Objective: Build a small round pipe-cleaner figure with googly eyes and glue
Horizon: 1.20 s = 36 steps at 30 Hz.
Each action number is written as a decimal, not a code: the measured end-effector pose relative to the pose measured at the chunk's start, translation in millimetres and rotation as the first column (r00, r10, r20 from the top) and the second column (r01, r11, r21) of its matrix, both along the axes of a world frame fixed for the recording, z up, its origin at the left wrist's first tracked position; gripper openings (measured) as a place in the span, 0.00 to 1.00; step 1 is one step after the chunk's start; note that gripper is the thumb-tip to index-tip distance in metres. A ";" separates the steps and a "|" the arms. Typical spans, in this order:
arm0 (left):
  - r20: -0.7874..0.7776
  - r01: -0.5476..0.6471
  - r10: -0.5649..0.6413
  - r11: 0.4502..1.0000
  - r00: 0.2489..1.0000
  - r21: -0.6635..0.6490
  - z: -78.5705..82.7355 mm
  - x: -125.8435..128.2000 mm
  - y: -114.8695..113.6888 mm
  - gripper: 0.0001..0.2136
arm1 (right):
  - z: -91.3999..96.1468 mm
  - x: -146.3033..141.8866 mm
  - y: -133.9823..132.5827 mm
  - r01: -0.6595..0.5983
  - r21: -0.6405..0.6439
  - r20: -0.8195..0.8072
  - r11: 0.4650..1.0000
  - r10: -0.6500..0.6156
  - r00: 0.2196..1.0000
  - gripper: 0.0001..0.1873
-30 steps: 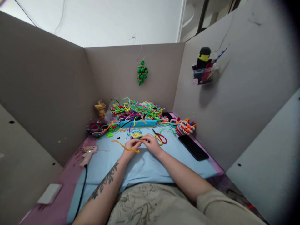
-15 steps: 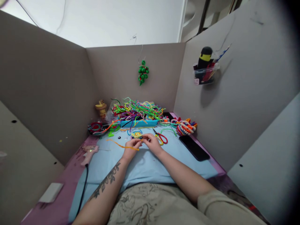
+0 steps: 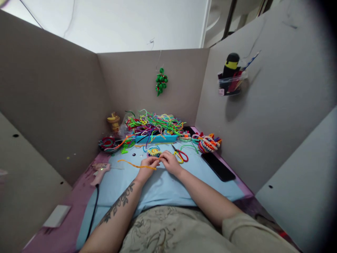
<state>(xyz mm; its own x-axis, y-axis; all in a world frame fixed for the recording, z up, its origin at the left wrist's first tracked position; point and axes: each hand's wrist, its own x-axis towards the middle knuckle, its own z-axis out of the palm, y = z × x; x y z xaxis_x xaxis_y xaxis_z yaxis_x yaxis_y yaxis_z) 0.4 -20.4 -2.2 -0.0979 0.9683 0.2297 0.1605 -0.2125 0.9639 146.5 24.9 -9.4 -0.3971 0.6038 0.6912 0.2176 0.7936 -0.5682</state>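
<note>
An orange pipe cleaner (image 3: pixel 130 163) runs between my two hands, its long loose end trailing out to the left. My left hand (image 3: pixel 147 166) pinches it, fingers closed. Close beside, touching fingertip to fingertip, my right hand (image 3: pixel 169 162) is closed on the same pipe cleaner near its other end. Just beyond my fingers lies a small round pipe-cleaner figure (image 3: pixel 153 151) in yellow and blue, partly hidden by the hands. Scissors (image 3: pixel 181 155) with red and yellow handles rest to the right of my right hand.
A blue tray (image 3: pixel 158 139) heaped with colourful pipe cleaners (image 3: pixel 155 123) stands at the back. A pink glue gun (image 3: pixel 101 173) with a black cord lies left. On the right are a phone (image 3: pixel 218 166) and an orange-and-white pipe-cleaner piece (image 3: pixel 209 143). Grey partitions enclose the table.
My hands have shifted slightly away from the round figure, which shows a little more. The loose end of the orange pipe cleaner has moved slightly left.
</note>
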 end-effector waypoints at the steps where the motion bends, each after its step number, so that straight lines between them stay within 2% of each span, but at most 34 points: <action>1: 0.010 0.003 -0.003 1.000 1.000 -0.005 -1.6 -0.2 1.3 0.09 | 0.2 0.3 -0.1 0.002 0.017 0.018 1.000 -0.003 1.000 0.06; 5: 0.071 0.002 0.000 1.000 0.998 -0.025 -10.4 -1.6 8.0 0.07 | 0.4 0.1 -1.5 0.022 0.067 0.071 0.998 -0.027 0.997 0.07; 10: 0.035 -0.001 0.001 1.000 0.999 -0.003 -13.1 -2.7 10.6 0.07 | 0.2 -4.1 -3.0 0.063 0.031 0.058 0.998 -0.064 0.996 0.07; 14: 0.114 -0.041 0.042 0.999 0.993 -0.011 -8.4 -2.3 10.0 0.10 | 0.8 -7.4 -1.9 0.050 -0.146 -0.041 0.988 -0.057 0.998 0.06; 16: 0.110 -0.043 0.044 0.999 0.993 -0.011 -6.9 -3.9 10.6 0.12 | 1.4 -7.5 -1.1 -0.028 -0.284 -0.109 0.958 -0.003 0.994 0.06; 18: 0.084 -0.020 0.023 0.999 0.996 -0.034 -7.1 -6.3 12.0 0.13 | 1.6 -6.4 -0.2 -0.187 -0.451 -0.186 0.873 0.113 0.976 0.07; 19: 0.084 -0.003 0.007 0.999 0.996 -0.050 -7.6 -7.3 12.7 0.13 | 1.4 -5.4 0.4 -0.279 -0.536 -0.234 0.797 0.177 0.956 0.08; 22: 0.142 0.065 -0.055 0.996 0.988 -0.066 -9.3 -8.2 14.3 0.15 | -0.2 -1.6 2.7 -0.477 -0.722 -0.390 0.501 0.275 0.879 0.12; 24: 0.169 0.102 -0.094 0.994 0.981 -0.038 -8.8 -7.6 13.8 0.16 | -1.3 0.9 4.6 -0.531 -0.775 -0.456 0.342 0.279 0.845 0.15; 26: 0.143 0.117 -0.115 0.993 0.983 -0.002 -6.6 -7.4 12.4 0.17 | -1.7 2.9 6.1 -0.551 -0.800 -0.484 0.237 0.288 0.826 0.16; 28: 0.063 0.119 -0.121 0.992 0.991 0.041 -3.8 -8.4 10.8 0.15 | -1.2 4.0 6.9 -0.546 -0.819 -0.485 0.177 0.296 0.823 0.17; 31: -0.051 0.123 -0.118 0.987 0.992 0.105 -0.6 -10.6 9.8 0.10 | -1.1 3.0 7.4 -0.506 -0.850 -0.448 0.144 0.304 0.841 0.18; 33: -0.086 0.099 -0.087 0.985 0.992 0.140 0.1 -11.1 9.8 0.08 | -2.6 0.1 7.5 -0.473 -0.866 -0.418 0.164 0.282 0.864 0.18; 35: -0.108 0.043 -0.026 0.986 0.994 0.158 -0.3 -10.2 9.5 0.07 | -5.0 -3.9 7.3 -0.447 -0.860 -0.402 0.245 0.215 0.890 0.17; 36: -0.113 0.011 0.007 0.988 0.994 0.155 -0.6 -9.4 9.1 0.07 | -6.0 -5.8 7.1 -0.436 -0.843 -0.401 0.314 0.173 0.900 0.17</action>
